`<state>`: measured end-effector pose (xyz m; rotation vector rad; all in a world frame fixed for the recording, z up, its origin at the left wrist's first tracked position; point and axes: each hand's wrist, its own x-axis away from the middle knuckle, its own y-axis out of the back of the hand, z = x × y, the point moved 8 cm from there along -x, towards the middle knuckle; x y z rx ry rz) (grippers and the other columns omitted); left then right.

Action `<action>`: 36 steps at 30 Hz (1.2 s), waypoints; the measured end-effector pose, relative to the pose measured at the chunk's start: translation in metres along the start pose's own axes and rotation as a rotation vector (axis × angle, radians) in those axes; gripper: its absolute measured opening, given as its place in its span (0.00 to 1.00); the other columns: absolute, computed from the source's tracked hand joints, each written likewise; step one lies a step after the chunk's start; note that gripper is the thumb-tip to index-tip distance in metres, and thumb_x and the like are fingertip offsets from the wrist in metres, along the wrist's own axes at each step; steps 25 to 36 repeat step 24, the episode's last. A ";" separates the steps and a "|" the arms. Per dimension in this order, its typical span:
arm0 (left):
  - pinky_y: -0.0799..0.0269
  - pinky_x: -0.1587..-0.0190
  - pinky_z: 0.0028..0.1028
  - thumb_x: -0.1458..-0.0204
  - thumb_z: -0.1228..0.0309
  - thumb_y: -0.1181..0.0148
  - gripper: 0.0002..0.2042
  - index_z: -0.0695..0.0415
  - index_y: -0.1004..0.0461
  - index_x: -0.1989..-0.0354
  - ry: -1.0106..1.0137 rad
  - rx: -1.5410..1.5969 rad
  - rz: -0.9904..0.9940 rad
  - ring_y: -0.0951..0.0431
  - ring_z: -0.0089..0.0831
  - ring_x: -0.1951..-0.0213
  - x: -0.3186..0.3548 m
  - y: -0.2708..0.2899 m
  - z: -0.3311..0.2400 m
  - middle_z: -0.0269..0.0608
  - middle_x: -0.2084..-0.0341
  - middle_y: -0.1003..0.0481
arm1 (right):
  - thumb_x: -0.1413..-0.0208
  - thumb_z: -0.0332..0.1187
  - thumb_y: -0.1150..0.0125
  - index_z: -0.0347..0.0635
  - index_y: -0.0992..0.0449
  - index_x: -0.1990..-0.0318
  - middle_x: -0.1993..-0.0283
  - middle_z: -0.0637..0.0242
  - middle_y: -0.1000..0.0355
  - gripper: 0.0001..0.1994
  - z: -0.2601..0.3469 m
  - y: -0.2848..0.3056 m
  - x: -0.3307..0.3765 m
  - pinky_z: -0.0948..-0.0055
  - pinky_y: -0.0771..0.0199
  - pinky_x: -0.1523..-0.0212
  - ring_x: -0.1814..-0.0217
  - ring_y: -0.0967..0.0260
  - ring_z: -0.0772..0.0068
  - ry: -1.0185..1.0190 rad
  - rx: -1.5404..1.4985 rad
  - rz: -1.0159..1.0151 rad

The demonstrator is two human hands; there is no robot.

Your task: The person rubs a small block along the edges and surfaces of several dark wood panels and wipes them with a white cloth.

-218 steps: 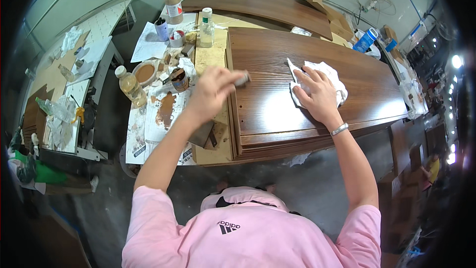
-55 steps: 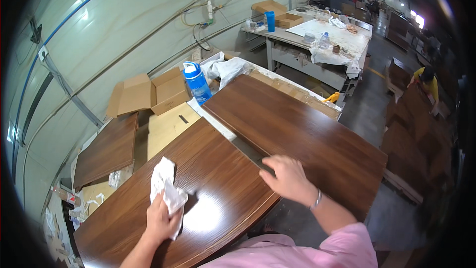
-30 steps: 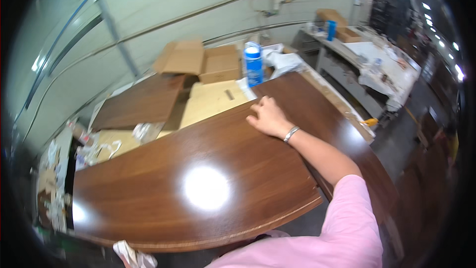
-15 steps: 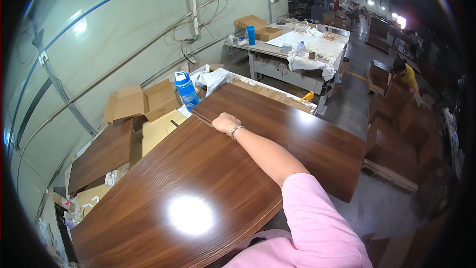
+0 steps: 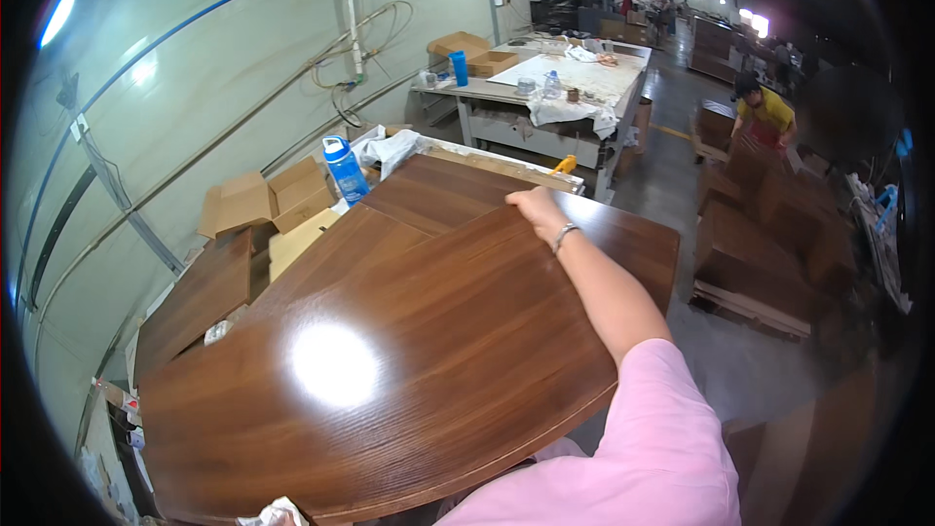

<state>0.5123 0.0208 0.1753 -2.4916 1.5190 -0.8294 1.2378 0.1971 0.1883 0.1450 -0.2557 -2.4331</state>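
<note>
My right hand [image 5: 536,211] grips the far edge of a large, glossy brown wooden panel [image 5: 467,317] with a curved near edge. Its fingers are bent over that edge, and the fingertips are partly hidden. This panel lies across a second brown wooden panel [image 5: 429,185], which shows past its far side. At the bottom, a crumpled white cloth-like piece [image 5: 277,512] overlaps the panel's near edge. No part of my left hand can be made out there.
A blue bottle [image 5: 344,171] and an open cardboard box [image 5: 271,199] stand beyond the panels. Another brown board [image 5: 195,302] lies at left. A cluttered worktable [image 5: 497,93] stands farther back. At right, a person in yellow [image 5: 767,115] bends over stacked brown panels [image 5: 750,253].
My right hand has moved right along with the upper panel's far edge. The panel has turned and slid right, covering more of the lower one. The white piece has appeared at the bottom.
</note>
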 end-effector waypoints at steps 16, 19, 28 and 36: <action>0.27 0.63 0.26 0.44 0.73 0.45 0.12 0.62 0.29 0.52 0.105 -0.186 0.742 0.23 0.24 0.65 0.090 -0.327 0.094 0.36 0.65 0.25 | 0.50 0.34 0.33 0.44 0.21 0.59 0.60 0.73 0.26 0.11 -0.172 0.523 0.123 0.72 0.34 0.51 0.57 0.32 0.75 -0.077 -0.391 -0.602; 0.29 0.65 0.24 0.43 0.75 0.46 0.09 0.61 0.28 0.55 0.229 -0.205 0.874 0.24 0.23 0.68 0.112 -0.386 0.143 0.35 0.66 0.24 | 0.48 0.36 0.34 0.43 0.21 0.61 0.62 0.74 0.27 0.09 -0.209 0.617 0.168 0.70 0.34 0.55 0.60 0.34 0.75 -0.061 -0.350 -0.743; 0.30 0.61 0.24 0.45 0.74 0.39 0.11 0.58 0.28 0.54 0.413 -0.252 0.895 0.25 0.21 0.64 0.128 -0.451 0.219 0.31 0.65 0.25 | 0.45 0.41 0.37 0.33 0.23 0.53 0.44 0.61 0.26 0.20 -0.253 0.671 0.214 0.65 0.50 0.28 0.34 0.38 0.67 -0.218 -0.612 -0.573; 0.30 0.61 0.24 0.45 0.74 0.39 0.11 0.58 0.28 0.54 0.413 -0.252 0.895 0.25 0.21 0.64 0.128 -0.451 0.219 0.31 0.65 0.25 | 0.45 0.41 0.37 0.33 0.23 0.53 0.44 0.61 0.26 0.20 -0.253 0.671 0.214 0.65 0.50 0.28 0.34 0.38 0.67 -0.218 -0.612 -0.573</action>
